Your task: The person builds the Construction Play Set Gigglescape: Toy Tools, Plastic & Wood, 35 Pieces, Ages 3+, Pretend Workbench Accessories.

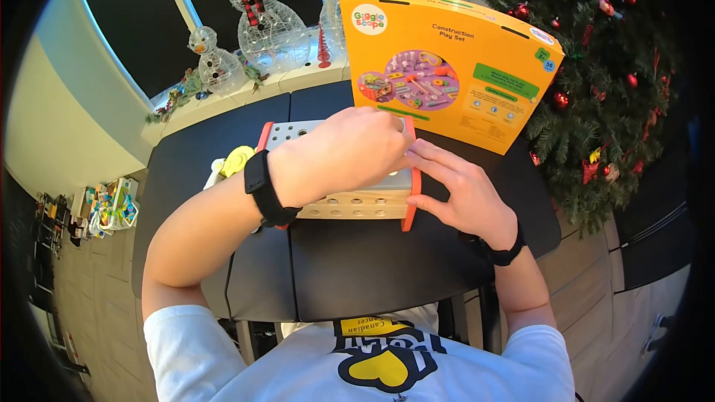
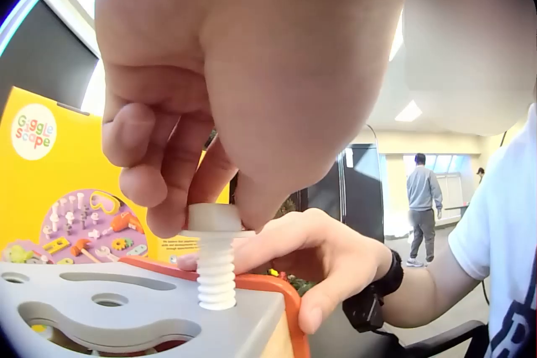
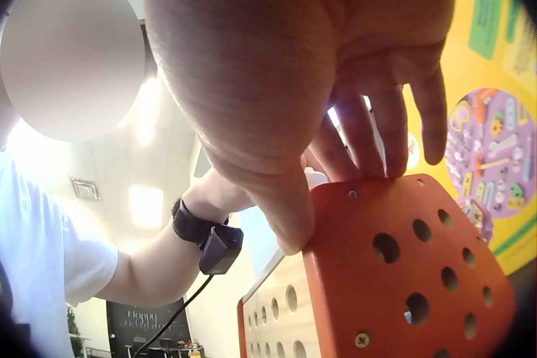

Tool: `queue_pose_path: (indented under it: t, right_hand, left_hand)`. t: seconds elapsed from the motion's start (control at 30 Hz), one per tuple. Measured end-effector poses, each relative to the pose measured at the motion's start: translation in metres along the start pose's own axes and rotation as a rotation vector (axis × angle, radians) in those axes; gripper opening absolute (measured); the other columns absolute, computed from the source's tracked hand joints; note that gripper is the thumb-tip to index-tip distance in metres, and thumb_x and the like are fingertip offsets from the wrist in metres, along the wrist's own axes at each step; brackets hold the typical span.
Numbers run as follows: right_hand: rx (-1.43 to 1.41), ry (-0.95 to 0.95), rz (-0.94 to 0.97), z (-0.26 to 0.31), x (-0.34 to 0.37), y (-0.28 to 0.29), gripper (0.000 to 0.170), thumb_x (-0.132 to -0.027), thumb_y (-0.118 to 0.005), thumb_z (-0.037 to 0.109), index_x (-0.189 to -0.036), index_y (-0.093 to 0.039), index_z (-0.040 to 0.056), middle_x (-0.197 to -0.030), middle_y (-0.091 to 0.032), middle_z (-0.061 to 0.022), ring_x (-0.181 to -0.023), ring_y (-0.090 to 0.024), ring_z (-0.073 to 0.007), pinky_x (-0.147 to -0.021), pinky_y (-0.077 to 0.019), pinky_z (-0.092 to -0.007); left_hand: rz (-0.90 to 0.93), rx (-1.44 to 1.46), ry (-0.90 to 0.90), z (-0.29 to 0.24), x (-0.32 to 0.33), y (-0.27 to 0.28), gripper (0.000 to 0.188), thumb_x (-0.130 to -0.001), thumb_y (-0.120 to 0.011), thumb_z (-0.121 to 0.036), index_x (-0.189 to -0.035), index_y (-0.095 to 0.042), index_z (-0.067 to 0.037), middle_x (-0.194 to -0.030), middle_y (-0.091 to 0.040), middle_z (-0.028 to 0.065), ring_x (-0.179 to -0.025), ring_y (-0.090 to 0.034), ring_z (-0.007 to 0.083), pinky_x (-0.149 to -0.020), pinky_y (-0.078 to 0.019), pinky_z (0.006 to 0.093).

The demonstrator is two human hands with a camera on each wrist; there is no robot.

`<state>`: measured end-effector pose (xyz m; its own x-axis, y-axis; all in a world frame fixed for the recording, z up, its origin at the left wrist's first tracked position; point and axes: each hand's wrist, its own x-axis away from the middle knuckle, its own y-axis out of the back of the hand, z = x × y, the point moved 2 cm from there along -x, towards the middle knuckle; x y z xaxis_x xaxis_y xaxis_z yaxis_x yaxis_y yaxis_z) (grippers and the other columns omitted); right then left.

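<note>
Nearest of all is the person's white shirt (image 1: 298, 372), then the near edge of the dark surface (image 1: 357, 275). On it sits a perforated toy box (image 1: 354, 207), with a pale wooden front, a grey top (image 2: 164, 301) and orange end panels. Of the two hands, the right hand (image 1: 465, 186) has its fingers extended against the right-hand end panel (image 3: 352, 270), its thumb on the front edge. The left hand (image 1: 342, 152) reaches over the top and pinches the head of a white screw (image 2: 216, 278) (the head view hides this; the left wrist view shows it). The screw stands upright at the top's corner, next to that end panel, much of its thread showing. Near the box's left end lies a yellow-green piece (image 1: 238, 160). Behind the box stands an orange carton (image 1: 462, 48) marked "Construction Play Set". Farther off are a decorated tree (image 1: 596, 82) at the right and wire snowmen (image 1: 275, 37) on the window ledge (image 1: 261, 88).
</note>
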<state>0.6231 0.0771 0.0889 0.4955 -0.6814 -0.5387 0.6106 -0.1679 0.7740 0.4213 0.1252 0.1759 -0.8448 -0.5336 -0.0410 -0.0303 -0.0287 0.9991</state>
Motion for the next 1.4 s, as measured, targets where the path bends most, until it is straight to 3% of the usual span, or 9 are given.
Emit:
queue_pose_path:
  t: [0.13,0.23,0.37,0.47,0.67,0.87,1.07,1.27,1.4]
  right_hand:
    - [-0.010,0.007,-0.006,0.000,0.000,0.001,0.057,-0.086,-0.085,0.027,-0.134,-0.067,0.0012,-0.141,-0.064,-0.0178,-0.133,-0.061,-0.0343,-0.109,-0.0524,-0.0427]
    - [-0.014,0.005,-0.003,0.000,0.000,0.002,0.058,-0.086,-0.085,0.027,-0.134,-0.067,0.0002,-0.140,-0.065,-0.0181,-0.133,-0.061,-0.0343,-0.109,-0.0524,-0.0427]
    - [-0.018,-0.007,-0.010,0.001,0.000,0.001,0.058,-0.085,-0.085,0.028,-0.134,-0.067,0.0005,-0.140,-0.065,-0.0178,-0.132,-0.061,-0.0342,-0.109,-0.0524,-0.0425]
    - [-0.003,0.001,-0.012,0.001,0.000,0.001,0.058,-0.085,-0.085,0.028,-0.134,-0.067,0.0011,-0.141,-0.065,-0.0172,-0.132,-0.061,-0.0339,-0.109,-0.0524,-0.0423]
    - [-0.007,-0.016,0.007,0.000,0.000,0.000,0.058,-0.086,-0.085,0.029,-0.133,-0.067,0.0012,-0.142,-0.064,-0.0166,-0.133,-0.061,-0.0333,-0.109,-0.0525,-0.0420]
    - [-0.003,-0.029,0.006,0.001,-0.001,0.001,0.057,-0.086,-0.085,0.029,-0.133,-0.067,0.0009,-0.140,-0.065,-0.0166,-0.132,-0.062,-0.0338,-0.107,-0.0530,-0.0426]
    - [0.017,0.015,0.004,-0.001,-0.002,0.001,0.057,-0.086,-0.084,0.029,-0.133,-0.067,0.0000,-0.140,-0.065,-0.0169,-0.131,-0.062,-0.0340,-0.107,-0.0532,-0.0427]
    - [0.000,0.002,0.017,0.000,-0.002,0.002,0.058,-0.086,-0.085,0.029,-0.133,-0.067,0.0006,-0.140,-0.065,-0.0172,-0.131,-0.062,-0.0340,-0.107,-0.0535,-0.0427]
    - [-0.055,-0.013,0.021,-0.004,-0.003,0.003,0.057,-0.086,-0.085,0.030,-0.132,-0.068,0.0008,-0.140,-0.065,-0.0176,-0.131,-0.062,-0.0351,-0.106,-0.0538,-0.0433]
  left_hand:
    - [-0.111,0.143,-0.327,0.013,0.004,-0.002,0.024,-0.088,-0.074,-0.010,-0.111,-0.073,-0.002,-0.102,-0.068,0.0146,-0.101,-0.067,0.0360,-0.088,-0.0548,0.0467]
    - [-0.120,0.265,-0.368,0.016,0.005,0.002,0.027,-0.087,-0.074,-0.008,-0.114,-0.073,-0.002,-0.108,-0.070,0.0143,-0.104,-0.066,0.0369,-0.091,-0.0543,0.0458]
    - [-0.224,0.289,-0.214,0.009,0.006,0.006,0.023,-0.091,-0.074,-0.014,-0.110,-0.072,-0.001,-0.102,-0.070,0.0160,-0.098,-0.068,0.0373,-0.087,-0.0555,0.0462]
    - [-0.079,0.052,-0.005,0.000,0.003,0.009,0.021,-0.093,-0.073,-0.017,-0.105,-0.071,0.000,-0.095,-0.070,0.0166,-0.095,-0.068,0.0372,-0.084,-0.0558,0.0464]
    - [-0.118,0.140,-0.313,0.007,0.005,0.002,0.017,-0.094,-0.071,-0.015,-0.101,-0.070,0.000,-0.093,-0.069,0.0156,-0.094,-0.068,0.0371,-0.082,-0.0555,0.0463]
    - [-0.230,0.175,-0.287,0.005,0.007,0.006,0.014,-0.094,-0.070,-0.014,-0.100,-0.072,-0.001,-0.093,-0.070,0.0142,-0.093,-0.068,0.0373,-0.081,-0.0558,0.0457]
    - [0.044,-0.109,-0.010,-0.004,0.004,0.003,0.020,-0.093,-0.071,-0.014,-0.109,-0.073,-0.002,-0.099,-0.071,0.0136,-0.095,-0.069,0.0370,-0.083,-0.0556,0.0449]
    - [-0.190,0.162,-0.362,0.009,0.010,-0.003,0.025,-0.092,-0.073,-0.014,-0.114,-0.072,-0.001,-0.101,-0.071,0.0159,-0.102,-0.068,0.0358,-0.086,-0.0545,0.0420]
    - [-0.143,0.039,-0.096,-0.003,0.012,0.006,0.023,-0.092,-0.073,-0.015,-0.111,-0.073,-0.001,-0.102,-0.071,0.0166,-0.101,-0.068,0.0363,-0.087,-0.0546,0.0426]
